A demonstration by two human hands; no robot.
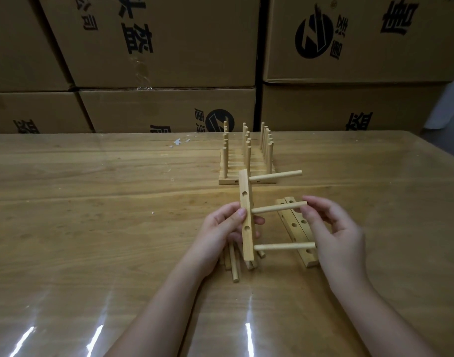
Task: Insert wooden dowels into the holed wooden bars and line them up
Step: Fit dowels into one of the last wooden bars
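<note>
My left hand (pixel 223 228) grips a holed wooden bar (pixel 246 217) and holds it on end above the table. Three dowels stick out of the bar to the right: a top dowel (pixel 275 176), a middle dowel (pixel 278 207) and a bottom dowel (pixel 285 246). My right hand (pixel 336 233) pinches the free end of the middle dowel with its fingertips. Two bare holed bars (pixel 294 228) lie side by side on the table behind the dowels. Loose dowels (pixel 233 264) lie under my left hand. Finished bars with upright dowels (pixel 246 161) stand in a row further back.
The wooden table (pixel 92 202) has a glossy clear cover with glare near the front edge. Stacked cardboard boxes (pixel 169 47) form a wall right behind the table. A scrap of white tape (pixel 178 142) lies near the far edge.
</note>
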